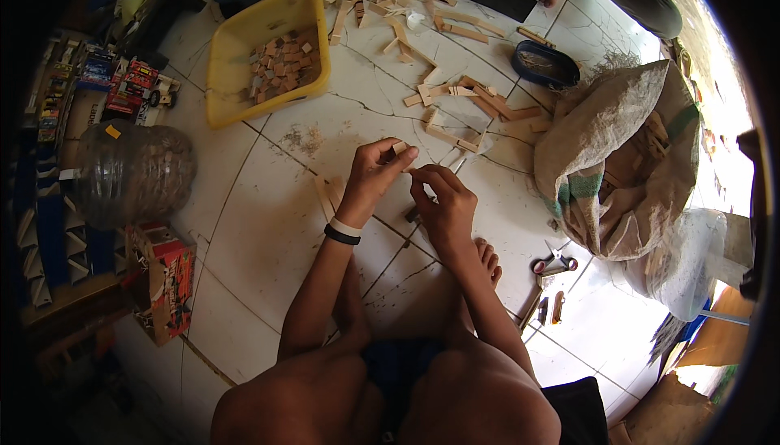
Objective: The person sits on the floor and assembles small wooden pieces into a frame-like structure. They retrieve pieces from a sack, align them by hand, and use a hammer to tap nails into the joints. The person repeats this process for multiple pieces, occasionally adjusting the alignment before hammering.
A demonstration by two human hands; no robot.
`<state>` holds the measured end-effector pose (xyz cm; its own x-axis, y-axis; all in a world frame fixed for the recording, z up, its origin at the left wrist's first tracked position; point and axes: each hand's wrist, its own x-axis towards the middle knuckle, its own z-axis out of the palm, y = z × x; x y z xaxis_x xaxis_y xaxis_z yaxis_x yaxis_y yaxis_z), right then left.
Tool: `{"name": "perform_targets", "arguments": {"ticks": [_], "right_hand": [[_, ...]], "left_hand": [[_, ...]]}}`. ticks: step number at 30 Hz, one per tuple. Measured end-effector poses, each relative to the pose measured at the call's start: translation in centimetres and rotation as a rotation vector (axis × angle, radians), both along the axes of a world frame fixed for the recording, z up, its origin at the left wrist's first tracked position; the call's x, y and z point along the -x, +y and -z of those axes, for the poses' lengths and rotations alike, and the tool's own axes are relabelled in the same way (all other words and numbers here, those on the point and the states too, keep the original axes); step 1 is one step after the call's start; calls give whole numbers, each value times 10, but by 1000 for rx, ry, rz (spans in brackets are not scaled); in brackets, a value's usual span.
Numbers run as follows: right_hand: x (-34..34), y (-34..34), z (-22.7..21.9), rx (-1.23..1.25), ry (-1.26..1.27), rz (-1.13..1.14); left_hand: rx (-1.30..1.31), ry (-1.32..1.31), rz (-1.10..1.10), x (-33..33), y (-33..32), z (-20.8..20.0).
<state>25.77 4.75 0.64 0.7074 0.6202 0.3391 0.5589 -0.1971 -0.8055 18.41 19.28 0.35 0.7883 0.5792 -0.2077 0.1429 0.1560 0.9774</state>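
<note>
In front of me, above the tiled floor, my left hand [377, 175] pinches a small pale wooden piece [399, 147] between thumb and fingers. A white band and a dark band circle that wrist. Close by on its right, my right hand [444, 204] has its thumb and fingertips drawn together near the left thumb. Whatever lies between those right fingertips is too small to make out. Beside the left wrist, thin wooden strips [324, 195] rest on the floor. A small dark object [412, 214] shows partly behind the right hand.
A yellow basin [213, 87] of small wooden squares stands far left. Wooden frame parts [455, 90] lie scattered ahead. To the right are an open woven sack [597, 144] and scissors [555, 260]. A clear plastic jar [138, 173] and a red box [166, 282] stand left.
</note>
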Motion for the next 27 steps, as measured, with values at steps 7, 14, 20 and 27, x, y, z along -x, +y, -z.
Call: {"name": "perform_targets", "arguments": {"ticks": [7,14,20,27], "right_hand": [[-13,-5,-10,-30,110,-70],[-97,-11,-10,-48,37,124],[-233,1,4,251,-232,267],[-340,39,34,587,-207,191]], "left_hand": [[3,21,-25,-1,-2,-1],[-30,55,-21,-3,3,6],[-59,54,-13,-1,2,4],[-73,100,-20,-2,2,1]]}}
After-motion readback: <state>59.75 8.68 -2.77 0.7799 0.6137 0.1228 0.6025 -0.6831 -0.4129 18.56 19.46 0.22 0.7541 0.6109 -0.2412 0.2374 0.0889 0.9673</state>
